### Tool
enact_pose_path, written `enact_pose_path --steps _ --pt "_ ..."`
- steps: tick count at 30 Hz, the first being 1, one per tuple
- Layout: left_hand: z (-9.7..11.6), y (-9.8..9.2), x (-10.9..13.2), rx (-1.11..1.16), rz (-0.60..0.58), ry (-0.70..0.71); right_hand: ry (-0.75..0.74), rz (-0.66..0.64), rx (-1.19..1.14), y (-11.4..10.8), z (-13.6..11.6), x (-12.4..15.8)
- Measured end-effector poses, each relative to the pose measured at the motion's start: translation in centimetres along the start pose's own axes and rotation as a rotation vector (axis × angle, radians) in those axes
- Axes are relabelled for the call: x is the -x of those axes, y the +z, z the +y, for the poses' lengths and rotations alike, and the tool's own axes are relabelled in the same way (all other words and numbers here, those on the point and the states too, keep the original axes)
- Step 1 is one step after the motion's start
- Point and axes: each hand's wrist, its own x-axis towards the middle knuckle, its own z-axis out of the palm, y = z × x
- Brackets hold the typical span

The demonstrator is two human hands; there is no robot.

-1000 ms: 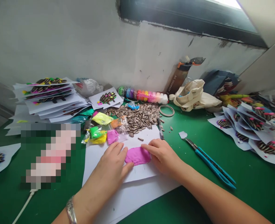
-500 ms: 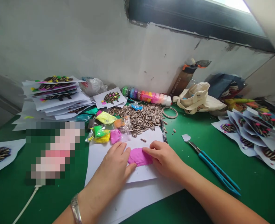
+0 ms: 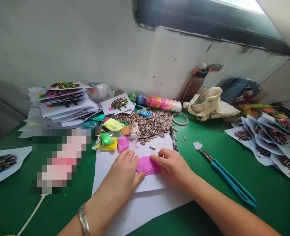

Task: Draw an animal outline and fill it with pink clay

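The single head-worn camera is looking forward and down across a green work table (image 3: 270, 209) from close behind the person's left hand (image 3: 122, 173) and right hand (image 3: 173, 170). Both forearms are entering from the near edge of the frame, while a grey wall (image 3: 61, 42) and a dark window frame (image 3: 208, 23) are filling the far top.

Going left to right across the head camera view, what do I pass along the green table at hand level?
Seed-picture card, left hand, pink clay, right hand, blue utility knife, pile of seed-picture cards.
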Motion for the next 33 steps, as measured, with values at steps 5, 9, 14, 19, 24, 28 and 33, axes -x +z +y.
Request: enact_pose_path --steps 5,9,14,19,24,28,33 --pt "0.0 0.0 0.0 0.010 0.010 -0.004 0.013 -0.021 -0.029 -0.2 -0.3 -0.1" --pt "0.1 -0.2 -0.1 0.000 -0.032 -0.011 0.020 -0.087 0.039 -0.6 -0.6 -0.3" --pt "0.2 -0.4 -0.1 0.015 -0.015 -0.015 0.039 -0.205 0.025 -1.5 -0.8 -1.1" --pt "0.2 -0.3 0.0 0.028 -0.005 -0.016 -0.005 -0.174 0.078 -1.3 -1.2 -1.6" --pt "0.3 -0.4 0.0 0.023 -0.042 -0.036 -0.014 -0.156 0.057 -0.8 -1.2 -1.6" --pt "0.4 -0.6 -0.1 -0.001 -0.088 -0.043 0.032 -0.184 -0.037 -1.3 -1.1 -1.4" --pt "0.4 -0.5 -0.1 -0.013 -0.073 -0.038 0.028 -0.180 0.006 -1.2 -1.2 -1.4"
